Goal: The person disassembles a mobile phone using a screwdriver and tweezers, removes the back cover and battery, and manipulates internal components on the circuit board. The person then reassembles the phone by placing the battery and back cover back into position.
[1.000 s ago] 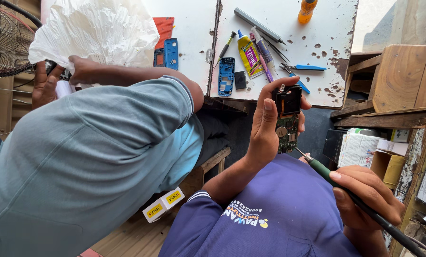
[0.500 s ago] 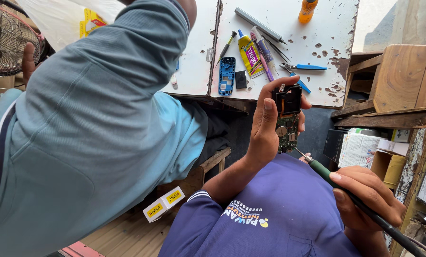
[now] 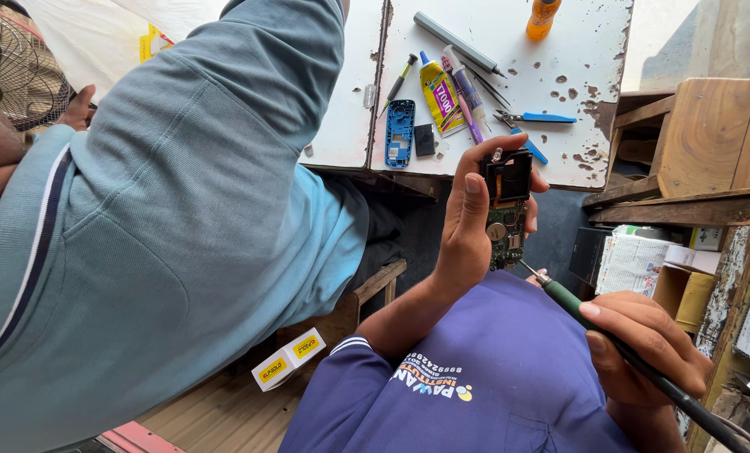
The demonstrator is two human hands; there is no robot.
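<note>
Leaning in at far left beside a wire fan (image 3: pixel 6 67), co-worker's teal shirt (image 3: pixel 165 235) blocking much of the view; lying below it on the floor boards, a small yellow-and-white box (image 3: pixel 288 359); resting on the white tabletop (image 3: pixel 576 50), a blue phone frame (image 3: pixel 399 134) and yellow glue tube (image 3: pixel 438 92), parked within reach; left hand (image 3: pixel 467 226) raising a phone circuit board (image 3: pixel 506 220) upright off the tabletop edge, fingers (image 3: pixel 473 189) pinching its sides, likely keeping the face open to the tip; blue-handled pliers (image 3: pixel 534 117) lying just above; right hand (image 3: pixel 643 344) gripping a green soldering iron (image 3: pixel 576 306) pen-style, fingers (image 3: pixel 609 315) pressed together around the handle, tip hovering just beside the board's lower end.
</note>
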